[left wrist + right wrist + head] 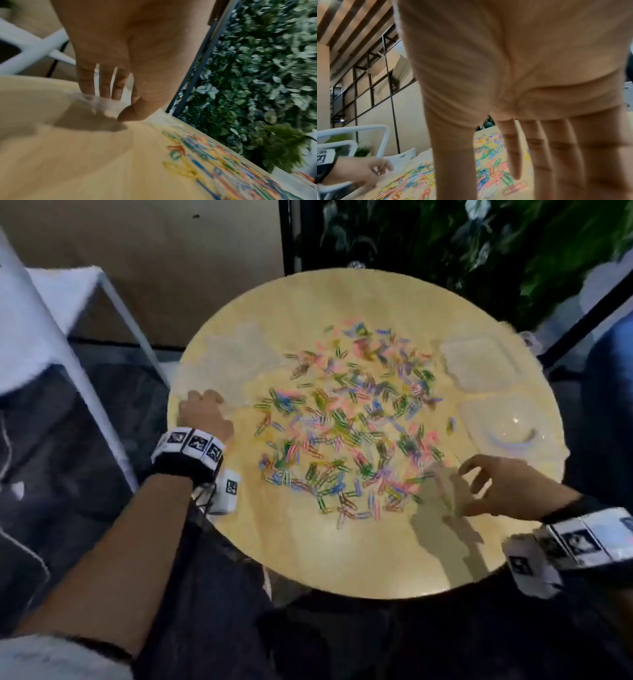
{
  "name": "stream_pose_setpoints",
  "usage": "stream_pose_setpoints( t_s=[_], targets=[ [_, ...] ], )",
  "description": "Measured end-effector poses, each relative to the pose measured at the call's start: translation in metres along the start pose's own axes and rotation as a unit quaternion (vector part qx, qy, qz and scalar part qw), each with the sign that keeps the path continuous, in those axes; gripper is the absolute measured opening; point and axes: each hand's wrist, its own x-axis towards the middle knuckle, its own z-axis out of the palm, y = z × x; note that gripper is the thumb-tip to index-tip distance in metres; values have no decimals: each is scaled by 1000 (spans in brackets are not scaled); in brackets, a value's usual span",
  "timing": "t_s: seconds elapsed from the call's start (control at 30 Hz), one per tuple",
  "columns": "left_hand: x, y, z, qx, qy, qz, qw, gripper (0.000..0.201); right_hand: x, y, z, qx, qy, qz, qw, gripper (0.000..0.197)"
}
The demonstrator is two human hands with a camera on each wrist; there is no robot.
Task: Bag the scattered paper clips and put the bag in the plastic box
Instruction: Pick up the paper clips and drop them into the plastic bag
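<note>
We reckon the step is getting the clear bag [239,350] up w/ the left hand [205,414], so pinch one film edge cleanly, don't drag it. Left fingers curl onto the bag's near corner; a firm grip we can't confirm. Right hand [500,487] hovers spread, holding nothing, just right of the paper clips [349,419], which lie btwn both hands on the worktop [342,559]. Plastic box [479,364] sits beyond the right hand.

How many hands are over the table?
2. The left hand is at the table's left edge; the right hand is by the near right side of the paper clips. None looks hidden.
</note>
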Motion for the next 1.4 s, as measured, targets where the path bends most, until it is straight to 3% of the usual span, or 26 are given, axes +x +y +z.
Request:
stream_pose_setpoints(
  t_s=[0.1, 0.23, 0.3, 0.4, 0.5, 0.57, 0.63, 0.77, 0.83, 1.03, 1.2, 1.3, 1.4],
  targets=[
    [-17, -15, -2, -25, 19, 7, 999, 30, -13, -1, 21, 69, -12, 41, 997, 90],
    [-57, -23, -16, -85, 13, -1, 996, 20, -33, -17, 49, 17, 33, 62, 997, 106],
    [-73, -21, -27, -129, 25, -9, 991, 23, -28, -22, 58, 55, 82, 62, 993, 119],
    [-84, -9, -45, -197, 61, 27, 978, 22, -11, -31, 61, 70, 98, 30, 992, 120],
    [-92, 12, -62, -231, 53, 84, 968, 18, -5, -48, 60, 60, 104, -2, 993, 106],
    [-98, 31, -70, -252, 51, 111, 960, 15, 2, -56, 64, 66, 112, -15, 991, 108],
    [-105, 52, -71, -258, 42, 134, 956, 14, 9, -62, 70, 15, 111, -37, 993, 101],
    [-113, 84, -61, -233, 8, 167, 958, 10, 23, -69, 74, -85, 152, -133, 976, 37],
    [-109, 92, -53, -237, -5, 160, 958, 9, 34, -71, 70, -98, 171, -148, 969, 18],
    [-90, 92, -34, -317, -78, 180, 928, 9, 66, -84, 47, -84, 173, -86, 978, 15],
    [-73, 113, -19, -308, -143, 218, 915, 25, 70, -62, 4, 95, 151, -64, 982, 18],
    [-69, 134, -11, -303, -163, 240, 908, 29, 62, -65, -18, 296, 146, -105, 938, 10],
    [-70, 148, -6, -302, -158, 251, 906, 27, 52, -79, -27, 541, 78, -155, 823, 8]
  ],
)
